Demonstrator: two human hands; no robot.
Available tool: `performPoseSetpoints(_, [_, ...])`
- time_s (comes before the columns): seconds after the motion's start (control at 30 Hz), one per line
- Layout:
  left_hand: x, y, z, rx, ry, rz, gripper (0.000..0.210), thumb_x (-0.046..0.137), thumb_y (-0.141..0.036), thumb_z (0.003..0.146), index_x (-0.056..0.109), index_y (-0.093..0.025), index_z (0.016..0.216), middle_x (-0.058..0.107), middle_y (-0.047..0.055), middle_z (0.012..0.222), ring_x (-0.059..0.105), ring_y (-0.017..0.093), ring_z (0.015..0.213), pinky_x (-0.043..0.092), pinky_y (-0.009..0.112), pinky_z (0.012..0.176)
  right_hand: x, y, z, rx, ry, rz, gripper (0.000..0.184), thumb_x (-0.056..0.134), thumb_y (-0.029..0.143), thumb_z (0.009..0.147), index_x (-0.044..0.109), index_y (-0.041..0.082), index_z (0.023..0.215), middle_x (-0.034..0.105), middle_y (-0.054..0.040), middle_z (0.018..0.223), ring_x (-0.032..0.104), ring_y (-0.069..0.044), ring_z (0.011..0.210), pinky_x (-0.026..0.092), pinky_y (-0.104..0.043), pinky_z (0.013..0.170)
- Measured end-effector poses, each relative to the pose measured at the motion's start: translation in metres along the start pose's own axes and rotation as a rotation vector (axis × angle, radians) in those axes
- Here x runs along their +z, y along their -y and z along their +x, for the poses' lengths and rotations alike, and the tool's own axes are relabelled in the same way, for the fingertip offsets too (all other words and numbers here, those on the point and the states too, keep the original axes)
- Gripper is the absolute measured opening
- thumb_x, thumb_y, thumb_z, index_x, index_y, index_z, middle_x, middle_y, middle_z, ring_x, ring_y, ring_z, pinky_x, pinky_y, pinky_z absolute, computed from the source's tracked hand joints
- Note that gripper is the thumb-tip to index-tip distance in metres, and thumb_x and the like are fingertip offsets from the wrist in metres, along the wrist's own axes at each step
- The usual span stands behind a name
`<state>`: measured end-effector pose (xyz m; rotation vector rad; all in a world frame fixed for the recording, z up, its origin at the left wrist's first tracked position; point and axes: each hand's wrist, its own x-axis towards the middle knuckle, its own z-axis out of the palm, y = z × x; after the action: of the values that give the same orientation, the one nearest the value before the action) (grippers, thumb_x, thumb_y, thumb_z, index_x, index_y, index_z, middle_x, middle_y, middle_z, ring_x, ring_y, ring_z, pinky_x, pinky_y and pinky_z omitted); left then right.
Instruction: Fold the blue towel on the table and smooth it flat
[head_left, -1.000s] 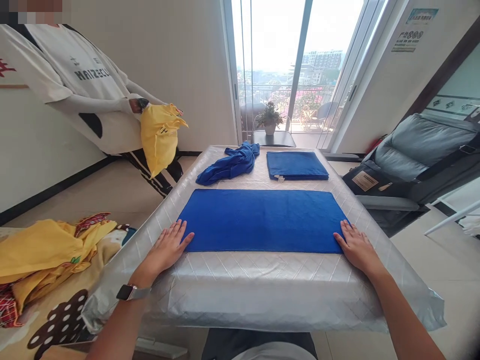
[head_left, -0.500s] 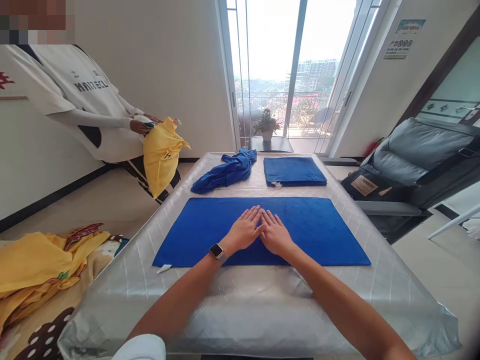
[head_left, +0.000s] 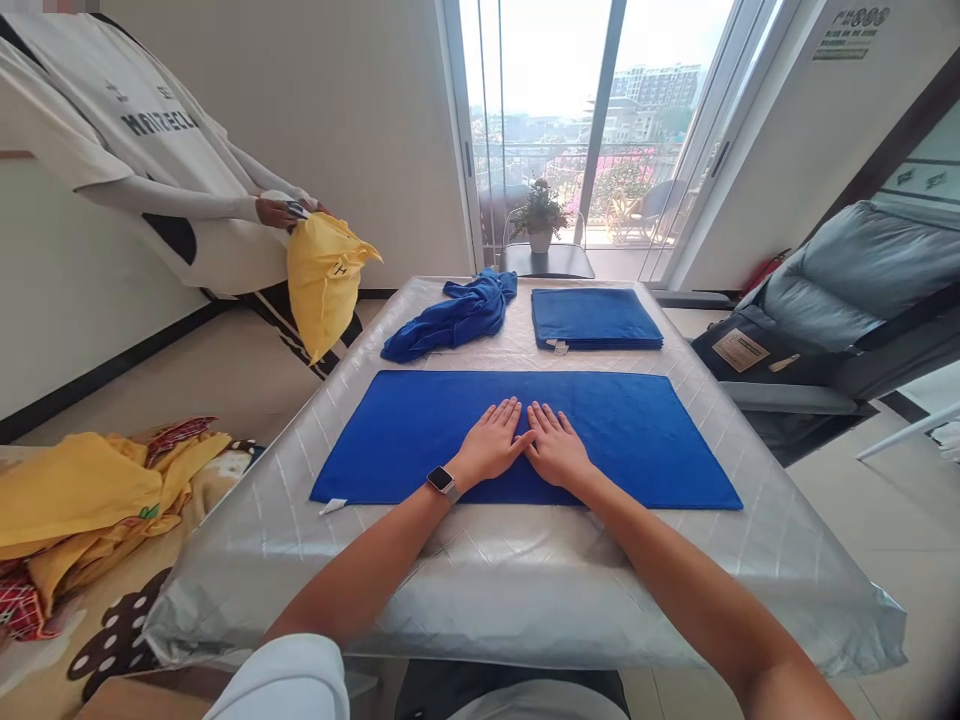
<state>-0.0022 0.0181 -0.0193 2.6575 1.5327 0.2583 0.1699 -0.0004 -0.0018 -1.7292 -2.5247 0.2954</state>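
Observation:
A blue towel (head_left: 420, 430) lies spread flat across the table, a white tag at its near left corner. My left hand (head_left: 491, 440), with a watch (head_left: 441, 480) on the wrist, rests palm down on the middle of the towel, fingers stretched out. Beside it my right hand (head_left: 556, 445) also lies flat on the cloth, the thumbs touching or nearly so. Beyond the towel, a crumpled blue towel (head_left: 457, 315) sits at the back left. A stack of folded blue towels (head_left: 596, 318) sits at the back right.
Silver sheeting covers the table (head_left: 525, 590). At the left a person (head_left: 172, 190) holds a yellow bag (head_left: 326, 285). Yellow cloths (head_left: 82, 490) are heaped low on the left. A grey armchair (head_left: 870, 280) stands at the right, and a potted plant (head_left: 540, 220) is by the window.
The view has tipped downward, so the scene sits higher. My fingertips, close together before, are now a little apart, and both hands still lie flat on the towel.

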Motion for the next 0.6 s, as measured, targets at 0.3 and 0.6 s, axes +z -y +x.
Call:
performPoseSetpoints(0.3, [-0.012, 0.023, -0.015, -0.164, 0.042, 0.017, 0.086, 0.011, -0.067, 0.105, 0.030, -0.006, 0.164, 0.024, 0.016, 0.171, 0.020, 0.026, 0.161, 0.016, 0.045, 0.132, -0.007, -0.030, -0.009, 0.145, -0.002, -0.037, 0.078, 0.015, 0.057, 0.107, 0.019, 0.009, 0.169, 0.014, -0.0078, 0.175, 0.011, -0.023, 0.162, 0.010, -0.044, 0.132])
performPoseSetpoints(0.6, [-0.037, 0.138, -0.096, -0.493, 0.041, 0.109, 0.085, 0.012, -0.064, 0.105, 0.028, -0.004, 0.164, 0.025, 0.020, 0.171, 0.020, 0.030, 0.160, 0.018, 0.050, 0.130, -0.018, -0.171, -0.058, 0.324, -0.070, -0.076, 0.077, 0.017, 0.055, 0.107, 0.024, 0.009, 0.167, 0.020, -0.0115, 0.174, 0.015, -0.025, 0.162, 0.015, -0.044, 0.131])
